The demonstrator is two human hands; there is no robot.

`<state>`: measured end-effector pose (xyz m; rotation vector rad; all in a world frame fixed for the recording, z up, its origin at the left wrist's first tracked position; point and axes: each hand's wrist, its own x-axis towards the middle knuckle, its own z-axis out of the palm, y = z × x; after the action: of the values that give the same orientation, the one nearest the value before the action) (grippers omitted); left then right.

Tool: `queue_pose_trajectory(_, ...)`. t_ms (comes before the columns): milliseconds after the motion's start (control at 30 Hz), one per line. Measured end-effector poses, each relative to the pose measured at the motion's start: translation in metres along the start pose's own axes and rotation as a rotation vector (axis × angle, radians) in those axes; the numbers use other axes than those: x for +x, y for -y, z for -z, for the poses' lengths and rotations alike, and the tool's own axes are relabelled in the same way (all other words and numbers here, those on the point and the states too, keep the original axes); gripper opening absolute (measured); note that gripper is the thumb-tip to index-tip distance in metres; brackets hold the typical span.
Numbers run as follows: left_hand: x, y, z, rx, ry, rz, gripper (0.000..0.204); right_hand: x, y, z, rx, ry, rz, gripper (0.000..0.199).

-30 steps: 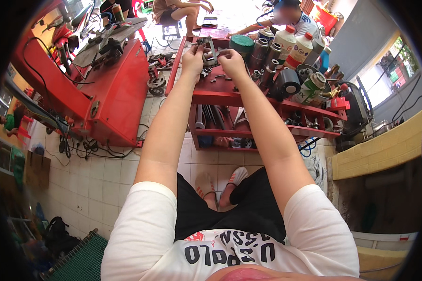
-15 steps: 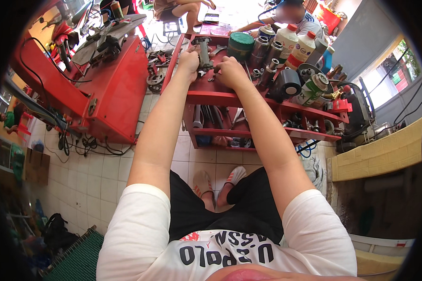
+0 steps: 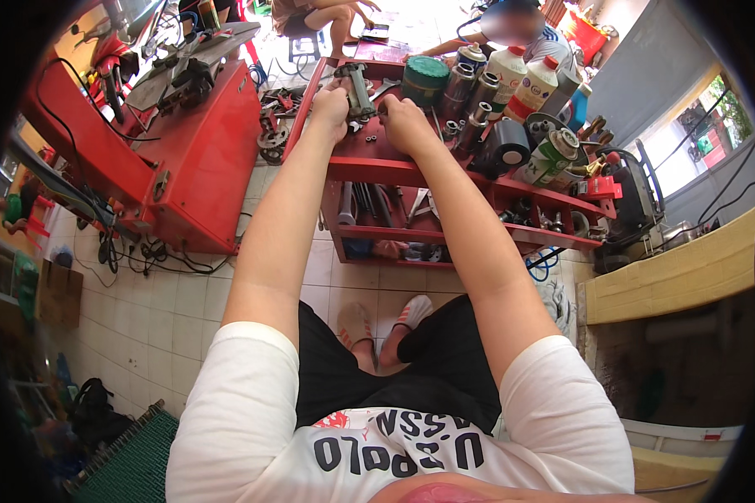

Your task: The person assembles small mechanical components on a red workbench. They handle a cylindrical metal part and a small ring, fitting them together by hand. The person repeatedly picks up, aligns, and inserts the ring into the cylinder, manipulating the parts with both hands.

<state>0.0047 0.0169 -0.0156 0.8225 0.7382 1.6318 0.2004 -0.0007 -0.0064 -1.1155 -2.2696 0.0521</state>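
Both hands work on the top shelf of a red cart (image 3: 369,172). The left hand (image 3: 334,107) has its grip closed around a grey metal part (image 3: 359,88), which stands on end on the shelf near its back left corner. The right hand (image 3: 404,121) sits just right of the part, fingers curled together on the shelf top; whether they pinch something small cannot be told. A few small dark bits (image 3: 369,132) lie on the shelf between the two hands.

Behind the right hand stands a green-lidded tub (image 3: 425,77), and to its right a cluster of spray cans (image 3: 470,90), two white bottles (image 3: 522,80) and a black roll (image 3: 506,144). The cart's lower shelves hold tools and hoses (image 3: 369,205). Left of the cart sits a large red machine (image 3: 189,159) with cables on the tiled floor (image 3: 176,310). The person's sandalled feet (image 3: 386,323) rest on the floor in front of the cart. Another person (image 3: 520,29) sits beyond the cart.
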Motion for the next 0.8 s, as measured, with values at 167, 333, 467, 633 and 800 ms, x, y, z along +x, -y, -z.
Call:
queue_pose_trajectory(167,-0.017,-0.004,-0.027,-0.052,-0.052,-0.003,0.017,-0.013,0.003,0.019,0.079,-0.028,0.048,0.016)
queue_pose_trajectory(333,-0.015,-0.003,-0.021,-0.038,-0.060,-0.016,0.016,-0.009,0.002,0.017,0.103,0.068,0.062,0.015)
queue_pose_trajectory(467,-0.006,0.000,-0.010,-0.048,-0.090,-0.071,0.020,-0.005,0.002,0.012,0.131,0.179,0.102,0.019)
queue_pose_trajectory(633,-0.010,0.002,-0.022,-0.111,-0.051,-0.068,0.020,-0.007,-0.008,0.007,0.018,0.175,0.192,0.023)
queue_pose_trajectory(800,-0.010,-0.001,-0.015,0.019,-0.040,-0.056,0.019,-0.009,-0.005,0.006,0.003,0.100,0.151,0.023)
